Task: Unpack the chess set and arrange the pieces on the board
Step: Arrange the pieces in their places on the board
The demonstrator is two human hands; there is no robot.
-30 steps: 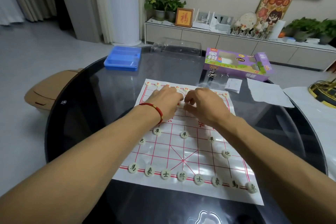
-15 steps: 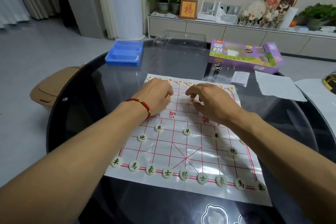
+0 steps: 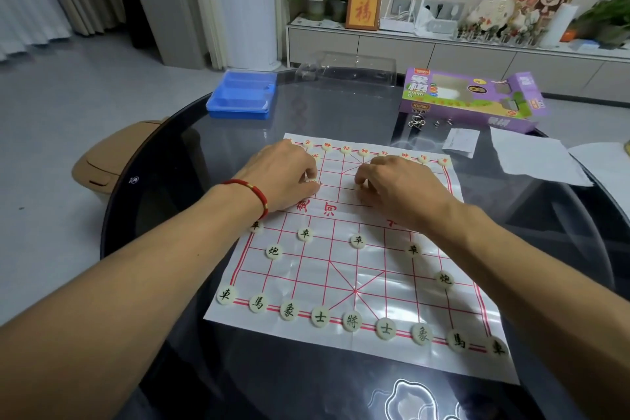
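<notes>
Compared with a second earlier, both hands have separated: the left hand (image 3: 289, 177) pinches a piece (image 3: 312, 183) on the board's (image 3: 344, 269) far half, while the right hand's (image 3: 405, 191) curled fingers press down, their hold unclear. The purple box (image 3: 472, 97) on the bench (image 3: 341, 106) reads "XIANG QI".

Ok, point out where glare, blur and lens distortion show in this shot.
Head view: glare streaks the glass table and the board sheet; wide-angle bend swells the forearms at the lower edge; far red pieces look soft; near pieces read sharp.
</notes>
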